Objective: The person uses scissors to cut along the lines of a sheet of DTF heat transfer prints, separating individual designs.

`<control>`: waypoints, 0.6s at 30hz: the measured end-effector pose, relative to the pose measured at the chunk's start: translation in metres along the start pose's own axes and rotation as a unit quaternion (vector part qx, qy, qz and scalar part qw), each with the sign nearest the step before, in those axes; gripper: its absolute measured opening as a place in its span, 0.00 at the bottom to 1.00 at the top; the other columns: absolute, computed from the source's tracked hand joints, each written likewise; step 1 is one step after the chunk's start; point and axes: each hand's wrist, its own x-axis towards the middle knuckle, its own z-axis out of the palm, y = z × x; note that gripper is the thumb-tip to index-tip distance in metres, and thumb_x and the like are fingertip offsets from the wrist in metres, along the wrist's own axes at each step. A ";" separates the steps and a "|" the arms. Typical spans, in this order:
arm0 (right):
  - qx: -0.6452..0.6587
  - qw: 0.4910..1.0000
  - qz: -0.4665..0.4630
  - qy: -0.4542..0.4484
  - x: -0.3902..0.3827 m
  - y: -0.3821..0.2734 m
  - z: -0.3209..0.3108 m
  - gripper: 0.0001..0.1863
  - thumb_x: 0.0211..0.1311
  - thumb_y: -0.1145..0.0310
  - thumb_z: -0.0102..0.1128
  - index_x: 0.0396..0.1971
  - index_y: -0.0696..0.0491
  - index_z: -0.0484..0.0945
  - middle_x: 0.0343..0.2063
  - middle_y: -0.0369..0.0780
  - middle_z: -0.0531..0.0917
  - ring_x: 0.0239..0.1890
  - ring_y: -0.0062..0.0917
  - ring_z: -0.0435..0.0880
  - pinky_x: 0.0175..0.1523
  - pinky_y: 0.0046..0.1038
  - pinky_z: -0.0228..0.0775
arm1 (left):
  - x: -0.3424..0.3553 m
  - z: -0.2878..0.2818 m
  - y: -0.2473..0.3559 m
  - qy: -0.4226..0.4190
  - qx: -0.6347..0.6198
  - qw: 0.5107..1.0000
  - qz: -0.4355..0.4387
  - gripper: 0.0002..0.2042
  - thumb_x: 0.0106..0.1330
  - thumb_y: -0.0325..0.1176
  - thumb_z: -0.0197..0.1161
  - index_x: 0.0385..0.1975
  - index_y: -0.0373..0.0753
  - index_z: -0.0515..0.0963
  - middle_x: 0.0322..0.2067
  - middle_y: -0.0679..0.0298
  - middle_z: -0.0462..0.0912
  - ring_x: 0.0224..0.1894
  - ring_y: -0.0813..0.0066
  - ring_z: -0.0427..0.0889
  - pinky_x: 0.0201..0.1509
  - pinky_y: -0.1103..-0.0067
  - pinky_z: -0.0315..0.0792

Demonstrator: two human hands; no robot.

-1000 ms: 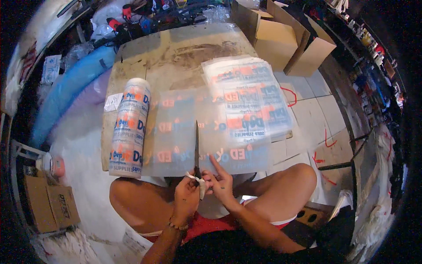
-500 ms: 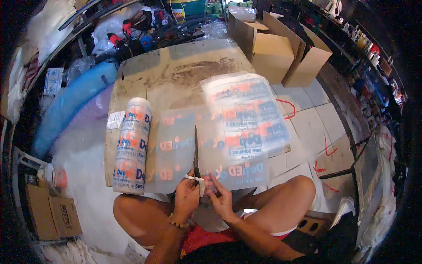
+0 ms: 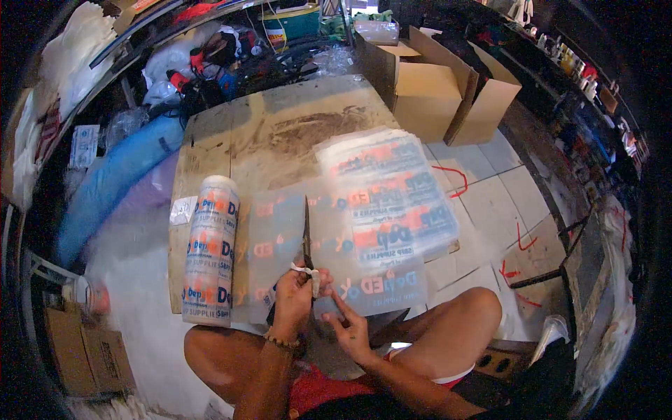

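My left hand (image 3: 292,302) is closed around the white-wrapped handle of a long dark blade (image 3: 306,234), which points away from me; whether it is a knife or scissors I cannot tell. Just right of the handle is my right hand (image 3: 352,334), its index finger stretched toward it and its thumb apart. Under the blade lies a translucent printed plastic sheet (image 3: 269,241), flat on the board. It reaches from a printed plastic roll (image 3: 208,255) at the left to a stack of printed plastic sheets (image 3: 392,199) at the right, whose near part it overlaps.
The worn wooden board (image 3: 245,129) lies before my crossed legs. An opened cardboard box (image 3: 427,91) stands at the far right, beyond floor tiles (image 3: 490,203) with red marks. Blue rolled plastic (image 3: 115,182) lies left, with a brown carton (image 3: 87,350) nearer me.
The view has shifted, so the board and plastic appear slightly lower. My right hand has drawn a little away from the wrapped handle, its index finger straighter. My left hand keeps its grip.
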 end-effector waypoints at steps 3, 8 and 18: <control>0.036 0.999 0.006 -0.002 -0.001 0.004 0.003 0.28 0.63 0.73 0.61 0.63 0.53 0.67 0.53 0.43 0.79 0.46 0.17 0.77 0.50 0.23 0.73 | 0.007 0.001 0.001 0.007 0.005 1.000 0.015 0.09 0.66 0.28 0.57 0.42 0.31 0.75 0.38 0.56 0.83 0.37 0.69 0.84 0.40 0.76 0.81; 0.067 0.998 0.010 -0.017 -0.001 0.001 0.003 0.28 0.64 0.73 0.61 0.63 0.53 0.67 0.54 0.42 0.78 0.46 0.18 0.77 0.51 0.23 0.73 | 0.041 0.000 0.009 0.004 -0.029 1.000 0.002 0.05 0.64 0.25 0.59 0.36 0.31 0.76 0.33 0.58 0.82 0.35 0.68 0.84 0.37 0.75 0.81; 0.031 0.998 0.040 0.026 0.017 -0.029 -0.027 0.26 0.63 0.72 0.61 0.61 0.55 0.70 0.42 0.35 0.82 0.32 0.12 0.77 0.38 0.19 0.74 | 0.046 0.011 0.077 -0.021 0.048 0.996 0.079 0.18 0.66 0.28 0.56 0.54 0.30 0.68 0.41 0.53 0.82 0.38 0.67 0.84 0.37 0.76 0.80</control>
